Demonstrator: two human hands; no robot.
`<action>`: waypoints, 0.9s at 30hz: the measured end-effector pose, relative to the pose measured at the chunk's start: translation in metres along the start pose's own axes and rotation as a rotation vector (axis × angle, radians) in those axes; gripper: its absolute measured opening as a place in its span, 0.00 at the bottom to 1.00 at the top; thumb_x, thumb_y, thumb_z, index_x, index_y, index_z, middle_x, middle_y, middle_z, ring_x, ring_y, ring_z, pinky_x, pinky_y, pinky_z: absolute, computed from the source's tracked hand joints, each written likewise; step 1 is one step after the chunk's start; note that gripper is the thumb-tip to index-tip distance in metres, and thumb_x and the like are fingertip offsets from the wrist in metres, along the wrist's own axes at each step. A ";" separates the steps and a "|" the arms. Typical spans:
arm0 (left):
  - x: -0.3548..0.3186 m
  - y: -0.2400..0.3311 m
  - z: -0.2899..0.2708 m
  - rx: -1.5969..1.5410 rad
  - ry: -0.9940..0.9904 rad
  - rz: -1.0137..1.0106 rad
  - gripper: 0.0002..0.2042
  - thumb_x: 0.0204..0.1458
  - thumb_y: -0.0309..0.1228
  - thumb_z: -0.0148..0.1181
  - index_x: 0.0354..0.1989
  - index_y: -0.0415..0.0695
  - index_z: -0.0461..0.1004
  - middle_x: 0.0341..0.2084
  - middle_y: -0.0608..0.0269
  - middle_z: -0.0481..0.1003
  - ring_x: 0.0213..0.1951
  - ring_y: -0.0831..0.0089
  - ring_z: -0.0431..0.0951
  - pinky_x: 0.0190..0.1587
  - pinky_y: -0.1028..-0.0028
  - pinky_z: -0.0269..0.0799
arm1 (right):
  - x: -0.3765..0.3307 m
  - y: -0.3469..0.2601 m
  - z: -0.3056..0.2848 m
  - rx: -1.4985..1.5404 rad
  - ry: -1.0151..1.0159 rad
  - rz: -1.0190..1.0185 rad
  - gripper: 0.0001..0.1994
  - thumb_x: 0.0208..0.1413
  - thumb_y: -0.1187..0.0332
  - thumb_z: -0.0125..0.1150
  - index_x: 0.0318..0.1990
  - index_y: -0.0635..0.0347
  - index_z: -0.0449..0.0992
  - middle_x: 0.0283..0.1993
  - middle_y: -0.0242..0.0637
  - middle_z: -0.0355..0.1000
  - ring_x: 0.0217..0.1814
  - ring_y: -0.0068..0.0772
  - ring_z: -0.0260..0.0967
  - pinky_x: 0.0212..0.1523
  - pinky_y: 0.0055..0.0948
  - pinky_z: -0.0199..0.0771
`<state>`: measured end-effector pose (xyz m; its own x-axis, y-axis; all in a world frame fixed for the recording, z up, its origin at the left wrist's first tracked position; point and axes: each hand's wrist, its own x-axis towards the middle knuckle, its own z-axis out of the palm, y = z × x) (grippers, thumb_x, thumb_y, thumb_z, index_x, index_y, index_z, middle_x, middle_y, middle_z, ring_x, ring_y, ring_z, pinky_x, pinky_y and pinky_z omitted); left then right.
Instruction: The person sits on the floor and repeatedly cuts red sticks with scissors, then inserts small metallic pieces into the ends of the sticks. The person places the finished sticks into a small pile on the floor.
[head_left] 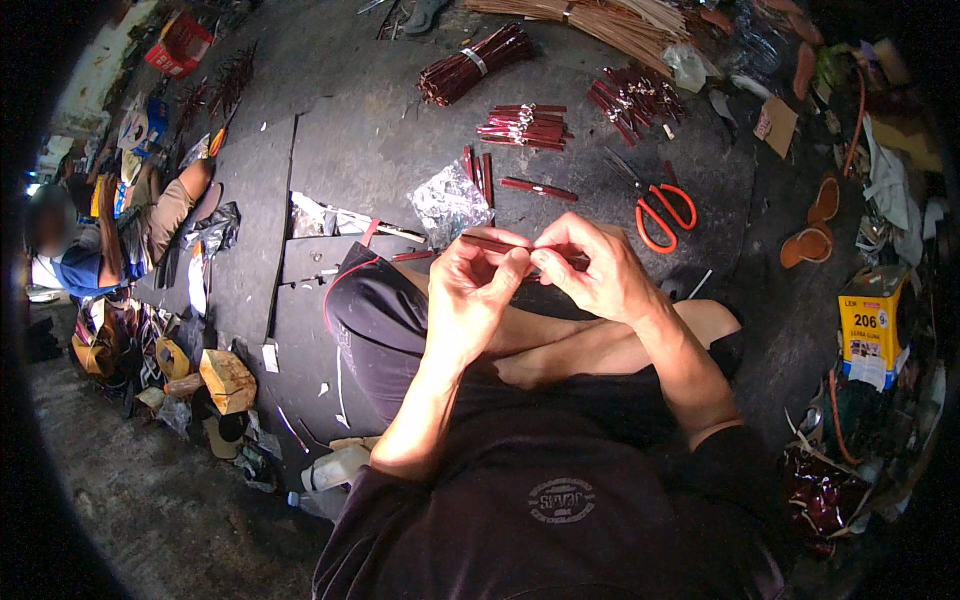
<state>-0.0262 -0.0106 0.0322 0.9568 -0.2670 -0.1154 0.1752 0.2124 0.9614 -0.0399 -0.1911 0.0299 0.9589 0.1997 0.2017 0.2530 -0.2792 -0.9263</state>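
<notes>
Far to your left, another person (70,245) sits at the edge of the dark floor mat (340,130), well apart from you, with scraps and a wooden block (228,380) near them.

Your left hand (480,285) is raised over your crossed legs, its fingers (510,268) pinched together on the near end of a thin dark-red stick (500,243). The stick lies roughly level between both hands, above your knee. Your right hand (595,270) has its fingers closed on the other end, thumb and forefinger touching it.

By its look the stick is very light, slim and fairly stiff, yet likely to snap or bend if you squeeze its middle. Its glossy red wrap probably makes it slick, so a fingertip pinch near each end, as you have it now, seems the safest hold.

Just beyond your hands on the mat lies a crumpled piece of silver foil (448,205), then loose red sticks (538,188) and small stacks of them (522,125), with a tied bundle (470,65) further off. Orange-handled scissors (662,212) lie to your right of these. A sheaf of pale bare sticks (600,20) rests at the top, and a yellow box (872,320) stands in the clutter at the far right.

The floor is crowded and dimly lit.
</notes>
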 end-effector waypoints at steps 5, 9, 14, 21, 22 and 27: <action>0.007 -0.015 -0.007 -0.132 0.040 -0.049 0.08 0.56 0.22 0.60 0.43 0.36 0.73 0.33 0.63 0.78 0.35 0.79 0.78 0.42 0.79 0.74 | 0.003 0.013 0.016 -0.204 0.121 -0.098 0.06 0.55 0.74 0.63 0.38 0.63 0.74 0.32 0.38 0.77 0.30 0.31 0.77 0.30 0.27 0.76; 0.016 -0.024 -0.020 -0.139 0.020 0.026 0.13 0.56 0.20 0.60 0.49 0.39 0.71 0.39 0.61 0.76 0.38 0.77 0.78 0.44 0.79 0.74 | 0.009 -0.002 0.014 -0.295 0.153 -0.202 0.13 0.54 0.72 0.65 0.47 0.60 0.74 0.38 0.41 0.78 0.38 0.38 0.79 0.37 0.32 0.77; 0.019 -0.009 -0.019 -0.076 -0.005 0.056 0.21 0.53 0.17 0.60 0.57 0.40 0.67 0.42 0.60 0.76 0.42 0.76 0.78 0.48 0.78 0.74 | 0.006 0.003 0.002 0.090 0.100 0.107 0.11 0.57 0.68 0.63 0.45 0.63 0.76 0.38 0.42 0.78 0.40 0.29 0.77 0.40 0.30 0.75; 0.016 -0.012 -0.016 -0.100 -0.074 -0.059 0.19 0.53 0.18 0.61 0.54 0.40 0.70 0.38 0.61 0.78 0.42 0.77 0.78 0.47 0.77 0.74 | 0.005 0.006 0.004 0.079 0.077 0.147 0.06 0.59 0.71 0.61 0.39 0.65 0.75 0.34 0.35 0.76 0.38 0.24 0.74 0.40 0.27 0.74; 0.017 -0.017 -0.018 -0.147 -0.063 -0.063 0.18 0.53 0.18 0.61 0.53 0.40 0.70 0.37 0.61 0.78 0.41 0.77 0.78 0.47 0.77 0.75 | 0.007 0.001 0.002 0.108 0.032 0.232 0.06 0.59 0.72 0.61 0.39 0.66 0.75 0.35 0.33 0.75 0.39 0.22 0.73 0.43 0.25 0.74; 0.026 -0.027 -0.024 -0.310 0.048 -0.129 0.13 0.53 0.21 0.62 0.47 0.40 0.73 0.35 0.64 0.76 0.36 0.76 0.77 0.44 0.74 0.77 | 0.005 0.021 0.002 0.314 0.030 0.312 0.08 0.61 0.72 0.58 0.45 0.66 0.74 0.39 0.34 0.74 0.38 0.19 0.72 0.42 0.21 0.74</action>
<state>-0.0009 -0.0009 -0.0023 0.9307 -0.2671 -0.2501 0.3508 0.4573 0.8172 -0.0302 -0.1942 0.0107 0.9876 0.1224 -0.0985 -0.0965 -0.0224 -0.9951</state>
